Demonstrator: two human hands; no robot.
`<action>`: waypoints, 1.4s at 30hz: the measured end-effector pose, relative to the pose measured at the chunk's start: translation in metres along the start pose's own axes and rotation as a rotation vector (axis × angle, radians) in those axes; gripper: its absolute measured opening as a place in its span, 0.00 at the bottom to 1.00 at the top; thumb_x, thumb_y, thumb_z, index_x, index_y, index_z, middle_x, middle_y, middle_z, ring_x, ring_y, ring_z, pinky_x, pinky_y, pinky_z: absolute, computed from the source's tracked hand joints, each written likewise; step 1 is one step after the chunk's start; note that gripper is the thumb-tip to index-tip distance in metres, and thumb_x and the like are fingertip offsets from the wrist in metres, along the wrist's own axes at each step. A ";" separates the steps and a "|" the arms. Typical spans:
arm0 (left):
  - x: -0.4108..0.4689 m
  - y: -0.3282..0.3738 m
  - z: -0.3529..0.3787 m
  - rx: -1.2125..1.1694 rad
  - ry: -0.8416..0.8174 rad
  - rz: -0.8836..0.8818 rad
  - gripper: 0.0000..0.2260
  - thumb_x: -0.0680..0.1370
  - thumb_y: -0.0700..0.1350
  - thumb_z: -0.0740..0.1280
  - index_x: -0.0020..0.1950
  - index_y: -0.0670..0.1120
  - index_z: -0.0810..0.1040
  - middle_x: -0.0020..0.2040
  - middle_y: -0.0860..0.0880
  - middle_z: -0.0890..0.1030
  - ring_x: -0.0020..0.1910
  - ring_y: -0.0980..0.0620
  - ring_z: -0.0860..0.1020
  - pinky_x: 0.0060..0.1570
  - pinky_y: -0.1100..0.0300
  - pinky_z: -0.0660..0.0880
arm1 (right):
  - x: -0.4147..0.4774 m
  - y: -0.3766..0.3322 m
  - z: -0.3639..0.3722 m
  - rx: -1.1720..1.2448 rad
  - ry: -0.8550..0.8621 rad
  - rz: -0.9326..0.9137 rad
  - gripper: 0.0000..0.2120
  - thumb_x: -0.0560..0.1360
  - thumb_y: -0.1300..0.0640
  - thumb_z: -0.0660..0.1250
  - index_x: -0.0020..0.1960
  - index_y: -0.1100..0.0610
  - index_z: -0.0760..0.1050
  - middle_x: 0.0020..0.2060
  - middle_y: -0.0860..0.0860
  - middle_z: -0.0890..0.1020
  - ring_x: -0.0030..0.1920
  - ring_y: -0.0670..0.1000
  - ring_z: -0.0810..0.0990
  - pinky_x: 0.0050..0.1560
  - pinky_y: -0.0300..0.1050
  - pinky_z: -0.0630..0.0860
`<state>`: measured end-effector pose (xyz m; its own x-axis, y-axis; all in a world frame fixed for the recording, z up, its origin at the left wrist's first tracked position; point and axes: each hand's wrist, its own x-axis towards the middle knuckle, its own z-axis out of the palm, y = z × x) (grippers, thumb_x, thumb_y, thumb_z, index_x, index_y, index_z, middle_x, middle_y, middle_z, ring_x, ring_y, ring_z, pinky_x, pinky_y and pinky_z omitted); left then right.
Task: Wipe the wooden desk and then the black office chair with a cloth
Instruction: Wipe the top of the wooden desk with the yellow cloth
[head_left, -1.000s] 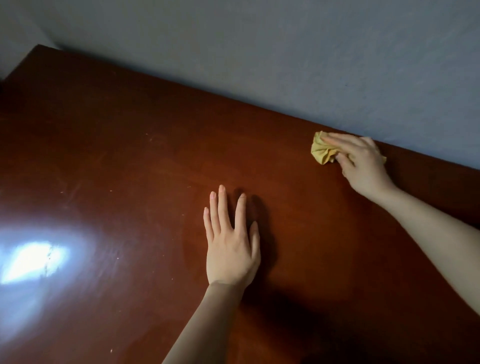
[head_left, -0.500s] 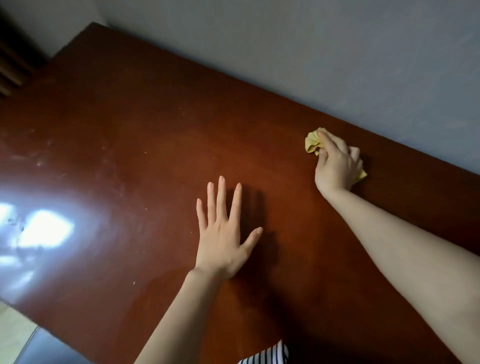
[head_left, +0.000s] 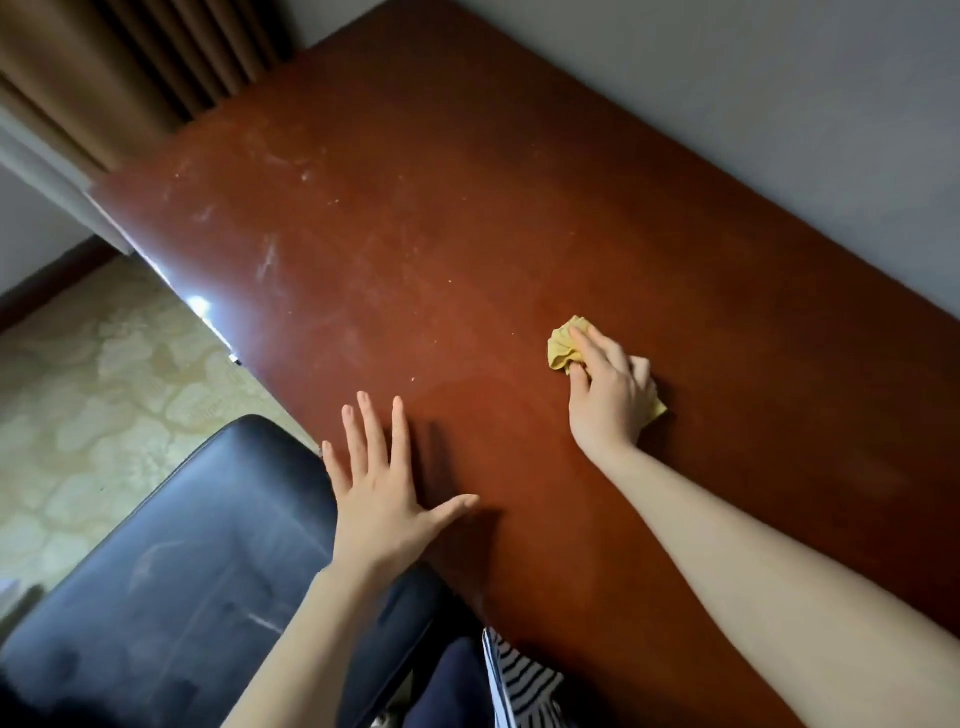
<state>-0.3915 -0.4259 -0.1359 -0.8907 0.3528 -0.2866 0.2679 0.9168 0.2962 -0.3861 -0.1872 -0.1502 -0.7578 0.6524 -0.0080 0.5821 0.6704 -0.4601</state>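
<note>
The reddish-brown wooden desk (head_left: 467, 218) runs diagonally across the view, with dusty smears on its far left part. My right hand (head_left: 610, 395) presses a crumpled yellow cloth (head_left: 563, 345) onto the desk's middle, fingers curled over it. My left hand (head_left: 384, 483) lies flat with fingers spread at the desk's near edge. The black office chair (head_left: 171, 571) stands at the lower left, its padded surface partly under my left forearm.
A grey wall (head_left: 727, 104) borders the desk's far side. Brown curtains (head_left: 130, 62) hang at the upper left. Patterned pale floor (head_left: 93, 395) lies left of the desk. Striped clothing (head_left: 519, 680) shows at the bottom edge.
My right hand has dragged the cloth from the desk's back edge by the wall toward the middle. The view has swung left, bringing the chair, floor and curtains into sight. My left thumb has spread outward.
</note>
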 end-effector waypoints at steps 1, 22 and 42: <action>-0.007 -0.008 -0.002 -0.028 -0.006 -0.021 0.55 0.59 0.82 0.46 0.72 0.53 0.25 0.71 0.49 0.23 0.71 0.49 0.26 0.69 0.44 0.33 | -0.011 -0.008 0.003 0.013 -0.015 0.001 0.21 0.78 0.56 0.64 0.68 0.41 0.70 0.68 0.37 0.70 0.58 0.49 0.67 0.54 0.42 0.57; -0.073 -0.086 -0.004 -0.307 -0.185 -0.140 0.38 0.79 0.55 0.60 0.77 0.48 0.37 0.77 0.48 0.38 0.76 0.45 0.38 0.73 0.46 0.44 | -0.158 -0.088 0.034 0.206 -0.342 -0.403 0.18 0.70 0.59 0.74 0.58 0.47 0.80 0.54 0.43 0.80 0.49 0.45 0.66 0.56 0.51 0.70; -0.078 -0.009 0.001 -0.066 -0.103 0.115 0.36 0.77 0.55 0.62 0.77 0.44 0.47 0.78 0.43 0.41 0.76 0.45 0.38 0.71 0.44 0.39 | -0.210 -0.021 0.009 0.166 0.109 -0.236 0.22 0.63 0.63 0.78 0.55 0.53 0.82 0.43 0.49 0.81 0.41 0.56 0.73 0.41 0.51 0.75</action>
<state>-0.3242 -0.4617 -0.1170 -0.8122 0.4752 -0.3383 0.3380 0.8561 0.3910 -0.2423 -0.3414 -0.1469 -0.8252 0.5253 0.2075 0.3303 0.7469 -0.5771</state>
